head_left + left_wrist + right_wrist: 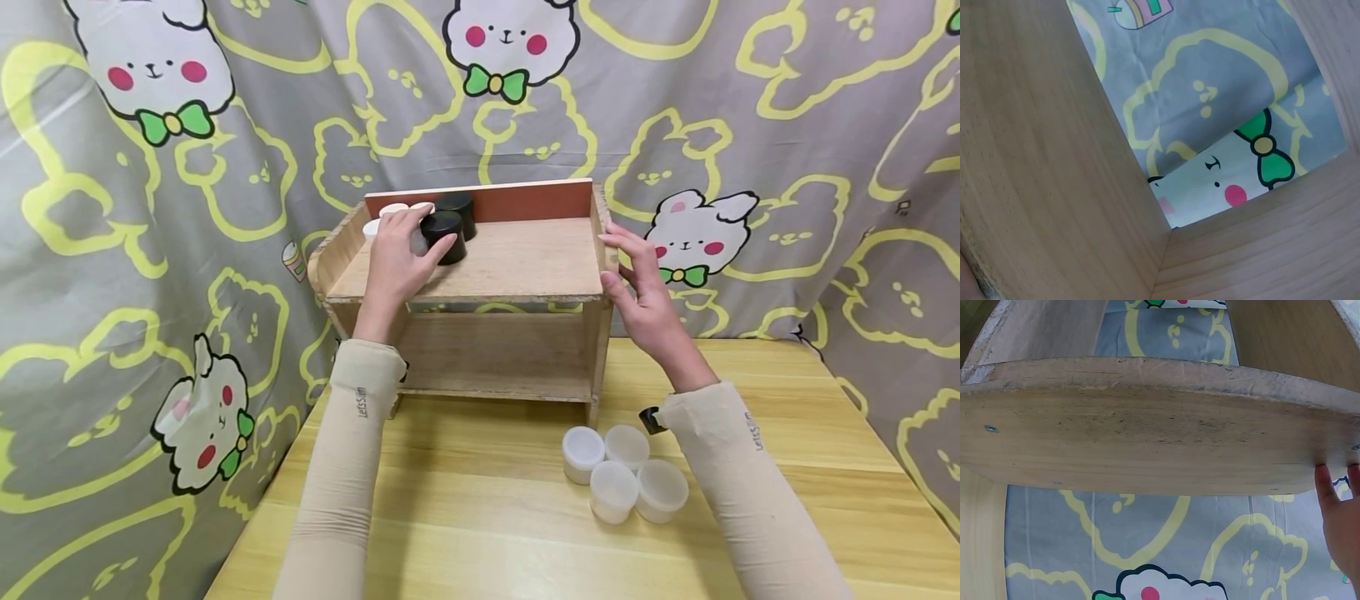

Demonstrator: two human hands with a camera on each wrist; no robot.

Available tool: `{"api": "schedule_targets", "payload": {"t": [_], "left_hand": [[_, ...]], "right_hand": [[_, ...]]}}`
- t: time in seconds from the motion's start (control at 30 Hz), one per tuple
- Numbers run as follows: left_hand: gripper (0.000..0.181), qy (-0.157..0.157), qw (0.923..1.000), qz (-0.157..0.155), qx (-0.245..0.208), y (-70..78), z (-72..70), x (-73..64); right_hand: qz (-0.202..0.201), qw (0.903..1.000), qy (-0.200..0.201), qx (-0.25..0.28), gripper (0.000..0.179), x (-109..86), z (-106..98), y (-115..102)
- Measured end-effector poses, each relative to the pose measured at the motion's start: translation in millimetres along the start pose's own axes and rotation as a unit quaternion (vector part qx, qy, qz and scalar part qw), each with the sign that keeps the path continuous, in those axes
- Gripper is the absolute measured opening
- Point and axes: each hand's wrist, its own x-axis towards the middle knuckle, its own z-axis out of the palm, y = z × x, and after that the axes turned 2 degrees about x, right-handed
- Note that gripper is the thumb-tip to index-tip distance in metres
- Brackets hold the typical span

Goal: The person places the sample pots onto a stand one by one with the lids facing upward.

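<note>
A small two-tier wooden shelf (525, 258) stands on the table. On its top board, toward the left, my left hand (401, 258) holds a black jar (444, 233), the thumb across its front and the fingers reaching over its far left side. A second black jar (467, 212) is just behind it. White lids (393, 208) show beside and behind the fingers, partly hidden by them. My right hand (643, 279) touches the shelf's right side panel (1147, 437), fingertips against its outer face. The left wrist view shows bare wood of the shelf (1041, 150) and curtain beyond.
Several translucent lidded tubs (613, 492) are grouped on the table (465, 517) in front of the shelf's right end. The lower shelf board (495, 354) lies under the top one. A patterned curtain (300, 108) hangs behind and around the table.
</note>
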Motion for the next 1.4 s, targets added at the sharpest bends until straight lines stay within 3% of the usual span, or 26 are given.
{"api": "schedule_targets", "payload": {"t": [0.27,0.47,0.6,0.77,1.07,1.2,1.4], "left_hand": [[0.061,0.021,0.9995,-0.009,-0.023,-0.4,-0.7,-1.4],[0.064,0.046,0.9984,0.016,-0.03,-0.1,0.9,-2.1],[0.07,0.075,0.9957,0.054,-0.009,6.0,2.9,-8.6],[0.078,0.104,0.9871,0.121,0.012,26.0,6.2,-27.3],[0.073,0.118,0.9559,0.268,-0.025,60.7,31.2,-78.0],[0.071,0.078,0.9508,0.298,-0.033,69.7,46.6,-103.6],[0.08,-0.032,0.9443,0.327,-0.008,79.2,74.8,-145.2]], "right_hand": [[0.004,1.0,-0.002,-0.001,0.047,0.1,0,-1],[0.005,1.0,-0.002,0.002,0.048,-0.2,-1,0],[0.008,1.0,-0.003,0.004,0.048,-0.6,-2,0],[0.006,0.9999,-0.003,0.011,0.047,-0.2,-2,1],[0.011,0.9999,-0.002,0.008,0.048,1.2,-1,1],[0.008,0.9999,-0.003,0.009,0.048,1.1,0,0],[0.002,1.0,0.0,0.005,0.047,1.4,0,0]]}}
